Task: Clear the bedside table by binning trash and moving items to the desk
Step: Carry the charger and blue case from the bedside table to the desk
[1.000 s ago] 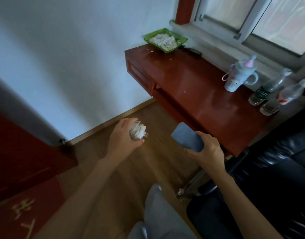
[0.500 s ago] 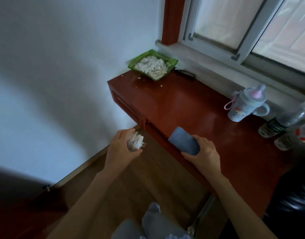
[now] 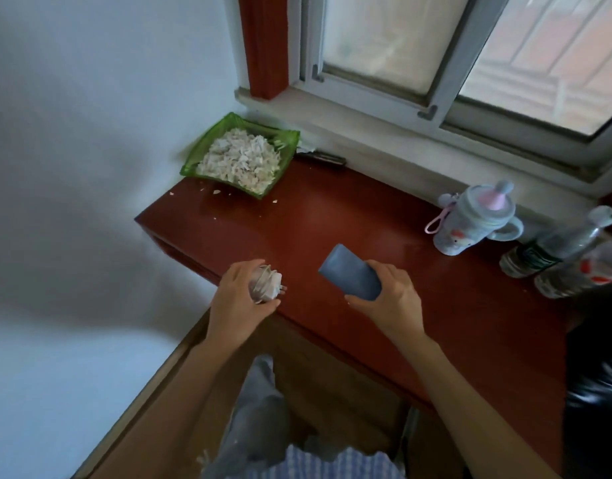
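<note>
Hands over the glossy red-brown wooden desk (image 3: 332, 216): left hand (image 3: 237, 305) grips a white plug charger wound with cable (image 3: 266, 284), right hand (image 3: 391, 299) clutches a grey-blue rectangular phone (image 3: 349, 271). Beyond the left hand, a green glass dish of white shreds (image 3: 239, 155).

Domestic room, likely a bedroom. Evidence: red wooden desk (image 3: 332, 236) against plain wall beneath sliding window (image 3: 418, 57); child's sippy cup (image 3: 477, 219), water bottles (image 3: 557, 250), green dish (image 3: 240, 153) of shells; wood flooring (image 3: 159, 409).
</note>
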Motion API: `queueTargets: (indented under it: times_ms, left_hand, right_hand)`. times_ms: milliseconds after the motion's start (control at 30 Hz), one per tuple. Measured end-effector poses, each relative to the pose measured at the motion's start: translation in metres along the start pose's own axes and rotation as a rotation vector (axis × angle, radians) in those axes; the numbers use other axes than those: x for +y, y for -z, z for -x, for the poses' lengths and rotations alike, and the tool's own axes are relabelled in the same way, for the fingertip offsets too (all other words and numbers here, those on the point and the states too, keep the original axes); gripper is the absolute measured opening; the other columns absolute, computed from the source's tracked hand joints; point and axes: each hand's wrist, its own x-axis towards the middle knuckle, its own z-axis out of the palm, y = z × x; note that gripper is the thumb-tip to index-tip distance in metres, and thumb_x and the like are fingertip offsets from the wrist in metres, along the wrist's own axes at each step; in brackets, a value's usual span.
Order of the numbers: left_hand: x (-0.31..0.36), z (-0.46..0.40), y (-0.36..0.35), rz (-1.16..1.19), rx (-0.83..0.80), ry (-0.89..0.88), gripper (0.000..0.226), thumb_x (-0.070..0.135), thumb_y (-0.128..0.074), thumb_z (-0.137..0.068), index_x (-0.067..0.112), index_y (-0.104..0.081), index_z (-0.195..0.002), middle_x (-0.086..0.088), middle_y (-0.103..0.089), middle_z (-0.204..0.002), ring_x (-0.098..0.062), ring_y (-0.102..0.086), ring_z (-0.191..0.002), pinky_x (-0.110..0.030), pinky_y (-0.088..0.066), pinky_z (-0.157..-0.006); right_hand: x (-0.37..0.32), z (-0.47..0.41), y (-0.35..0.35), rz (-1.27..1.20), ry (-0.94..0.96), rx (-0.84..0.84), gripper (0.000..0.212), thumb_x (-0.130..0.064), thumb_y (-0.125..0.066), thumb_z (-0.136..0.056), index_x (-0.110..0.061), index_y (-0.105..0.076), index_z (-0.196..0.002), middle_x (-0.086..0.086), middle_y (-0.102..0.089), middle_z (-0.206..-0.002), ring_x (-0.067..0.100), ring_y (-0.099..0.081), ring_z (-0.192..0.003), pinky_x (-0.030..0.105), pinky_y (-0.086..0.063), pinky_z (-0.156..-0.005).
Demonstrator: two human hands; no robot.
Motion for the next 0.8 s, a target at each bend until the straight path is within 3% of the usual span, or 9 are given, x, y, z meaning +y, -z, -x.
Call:
queueTargets:
  times_ms: [133, 333, 667, 800]
  left_hand:
    - [-0.027, -0.063, 0.003, 0.008, -0.064, -0.074, 0.070, 0.022, -0.085, -0.061, 0.021, -0.053, -0.124, 0.001, -0.053, -0.119, -0.013, -0.052, -0.104, -0.025, -0.040, -0.082]
    - [-0.069, -0.129, 0.015, -0.013, -0.131, -0.131, 0.070, 0.021, -0.087, -0.057, 0.018, -0.056, -0.120, -0.002, -0.056, -0.115, -0.021, -0.057, -0.103, -0.026, -0.043, -0.083]
    - [-0.110, -0.164, 0.017, 0.058, -0.247, -0.105, 0.068, 0.021, -0.085, -0.060, 0.021, -0.054, -0.122, 0.004, -0.054, -0.117, -0.016, -0.055, -0.106, -0.025, -0.043, -0.083]
    - [-0.119, -0.168, 0.020, 0.065, -0.223, -0.086, 0.069, 0.018, -0.086, -0.059, 0.017, -0.054, -0.121, -0.002, -0.056, -0.115, -0.021, -0.056, -0.105, -0.030, -0.046, -0.085]
  right_hand:
    - [-0.012, -0.034, -0.026, 0.049, -0.104, 0.022, 0.073, -0.043, -0.084, -0.057, -0.013, -0.059, -0.119, 0.001, -0.065, -0.106, 0.020, -0.059, -0.096, 0.035, -0.053, -0.073]
    - [-0.043, -0.073, -0.063, 0.104, -0.299, -0.041, 0.075, -0.050, -0.077, -0.065, -0.019, -0.052, -0.128, -0.005, -0.060, -0.116, 0.016, -0.053, -0.105, 0.026, -0.043, -0.077]
    - [-0.086, -0.145, -0.127, 0.064, -0.578, -0.082, 0.073, -0.055, -0.071, -0.067, -0.016, -0.050, -0.124, -0.003, -0.057, -0.117, 0.018, -0.051, -0.109, 0.033, -0.044, -0.082]
    - [-0.093, -0.185, -0.149, 0.063, -0.626, -0.080, 0.075, -0.057, -0.070, -0.067, -0.014, -0.049, -0.124, 0.001, -0.057, -0.118, 0.022, -0.051, -0.111, 0.038, -0.045, -0.081]
